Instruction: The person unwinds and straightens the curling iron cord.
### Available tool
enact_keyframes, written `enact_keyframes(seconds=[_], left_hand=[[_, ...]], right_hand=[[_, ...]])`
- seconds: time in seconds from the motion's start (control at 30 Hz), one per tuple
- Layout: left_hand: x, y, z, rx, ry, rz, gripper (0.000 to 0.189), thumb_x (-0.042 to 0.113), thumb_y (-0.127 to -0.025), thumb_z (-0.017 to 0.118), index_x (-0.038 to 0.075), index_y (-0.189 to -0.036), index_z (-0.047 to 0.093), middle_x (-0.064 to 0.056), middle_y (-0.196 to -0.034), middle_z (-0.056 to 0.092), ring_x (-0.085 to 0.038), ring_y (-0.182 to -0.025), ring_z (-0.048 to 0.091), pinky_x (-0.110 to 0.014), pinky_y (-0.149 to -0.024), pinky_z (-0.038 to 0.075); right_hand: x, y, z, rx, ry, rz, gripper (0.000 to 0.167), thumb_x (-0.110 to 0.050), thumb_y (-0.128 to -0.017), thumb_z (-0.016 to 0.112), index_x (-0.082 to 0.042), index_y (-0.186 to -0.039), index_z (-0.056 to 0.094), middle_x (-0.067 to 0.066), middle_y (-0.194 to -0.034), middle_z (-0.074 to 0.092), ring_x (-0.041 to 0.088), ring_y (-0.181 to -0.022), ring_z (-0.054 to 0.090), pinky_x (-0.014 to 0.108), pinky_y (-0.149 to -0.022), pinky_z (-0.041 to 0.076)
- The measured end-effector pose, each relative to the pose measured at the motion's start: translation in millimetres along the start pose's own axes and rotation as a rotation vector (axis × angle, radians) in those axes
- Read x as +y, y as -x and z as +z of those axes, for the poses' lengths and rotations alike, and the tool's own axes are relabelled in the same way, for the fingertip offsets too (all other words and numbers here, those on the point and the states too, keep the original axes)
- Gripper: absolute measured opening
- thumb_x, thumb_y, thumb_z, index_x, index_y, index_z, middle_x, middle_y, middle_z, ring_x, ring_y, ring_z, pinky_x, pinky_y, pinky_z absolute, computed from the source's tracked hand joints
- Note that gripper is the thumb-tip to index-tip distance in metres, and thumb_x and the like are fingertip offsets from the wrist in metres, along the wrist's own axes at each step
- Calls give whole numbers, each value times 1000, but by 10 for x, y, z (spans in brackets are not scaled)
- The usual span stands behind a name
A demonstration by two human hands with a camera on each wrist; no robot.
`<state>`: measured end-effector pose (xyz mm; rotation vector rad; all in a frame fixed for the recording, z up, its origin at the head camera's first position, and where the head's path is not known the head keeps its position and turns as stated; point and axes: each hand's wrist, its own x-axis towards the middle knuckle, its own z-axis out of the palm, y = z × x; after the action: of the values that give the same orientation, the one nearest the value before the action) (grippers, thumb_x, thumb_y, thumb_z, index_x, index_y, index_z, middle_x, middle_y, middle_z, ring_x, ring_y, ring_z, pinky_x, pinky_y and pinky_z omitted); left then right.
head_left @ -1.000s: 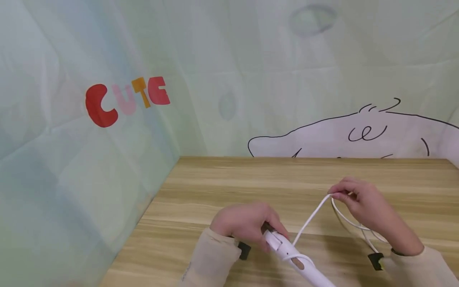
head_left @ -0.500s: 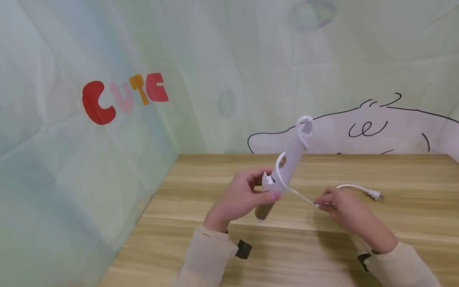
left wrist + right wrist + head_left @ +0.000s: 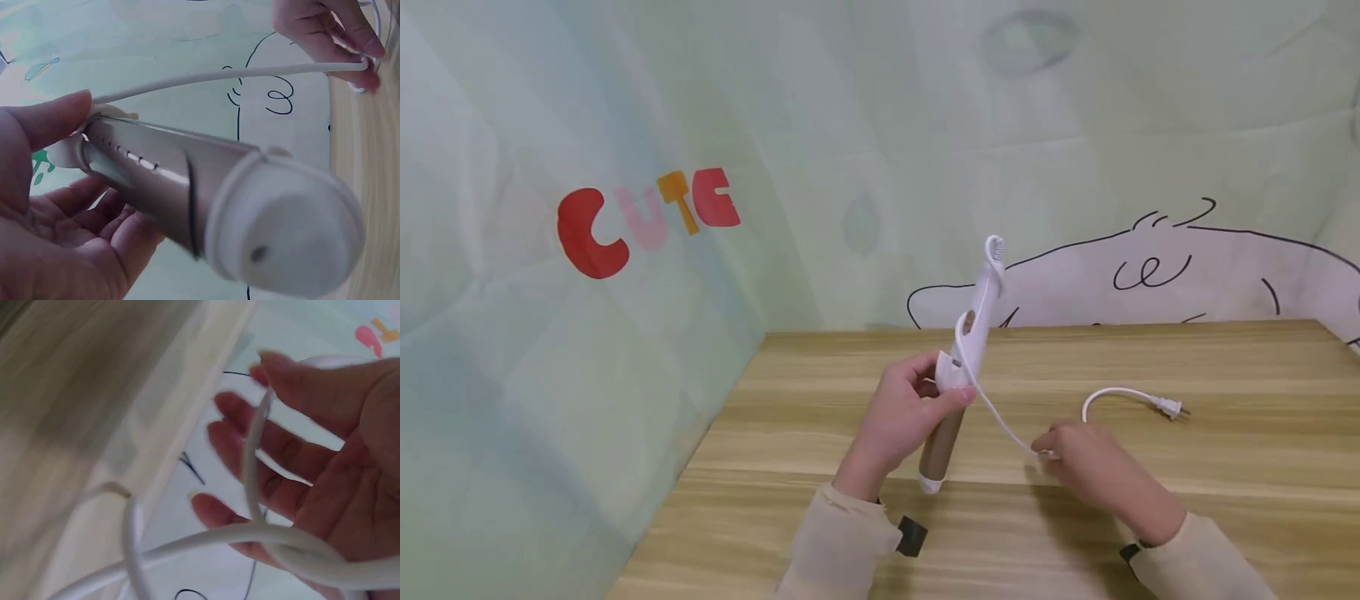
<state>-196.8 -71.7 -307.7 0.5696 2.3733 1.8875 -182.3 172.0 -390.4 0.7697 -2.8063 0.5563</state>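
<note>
A curling iron [image 3: 976,342] with a white handle and a brownish metal barrel [image 3: 943,443] is held up by my left hand [image 3: 895,412], thumb and fingers around its middle near the clamp lever. The handle slants upward and the white tip [image 3: 294,231] points down toward me. White cord [image 3: 1000,419] winds about the handle and runs across to my right hand [image 3: 1093,467], which pinches it between thumb and fingertip. In the right wrist view, loose loops of cord [image 3: 206,540] pass by the other fingers. The two-pin plug [image 3: 1168,407] hangs or lies beyond that hand; I cannot tell which.
A wood-grain table [image 3: 775,433] spreads below both hands. Pale green cloth walls [image 3: 820,150] stand at its back and left, with coloured letters [image 3: 593,233] on the left and a line drawing [image 3: 1150,271] behind. A black wrist piece [image 3: 912,536] sits at the left cuff.
The curling iron has swung from handle toward me to handle up and away, then shifted slightly left. My right hand has come down and left with the cord; the plug has come into view.
</note>
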Motion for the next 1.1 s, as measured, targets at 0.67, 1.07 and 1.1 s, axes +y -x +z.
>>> enact_keyframes(seconds=[0.67, 1.07, 1.1], left_hand=[[-115, -59, 166, 79, -308, 15, 39, 20, -84, 81, 8, -118, 69, 1, -89, 64, -12, -78, 61, -27, -65, 52], [-301, -99, 158, 356, -845, 47, 32, 20, -78, 82, 14, -109, 76, 0, -83, 63, -16, -67, 57, -32, -53, 45], [-325, -104, 159, 351, -893, 27, 32, 20, -78, 81, 17, -109, 77, 0, -82, 62, -16, -65, 56, -32, -51, 43]], right_hand=[[-506, -24, -261, 307, -519, 92, 12, 3, -85, 74, -4, -93, 68, -2, -80, 69, 7, -69, 65, 25, -60, 55], [-489, 24, -396, 242, -301, 129, 10, -8, -85, 77, -13, -82, 69, -13, -69, 59, 3, -62, 54, 25, -53, 46], [-478, 34, -408, 265, -286, 110, 11, -7, -85, 77, -13, -82, 69, -13, -70, 60, 3, -62, 54, 25, -54, 46]])
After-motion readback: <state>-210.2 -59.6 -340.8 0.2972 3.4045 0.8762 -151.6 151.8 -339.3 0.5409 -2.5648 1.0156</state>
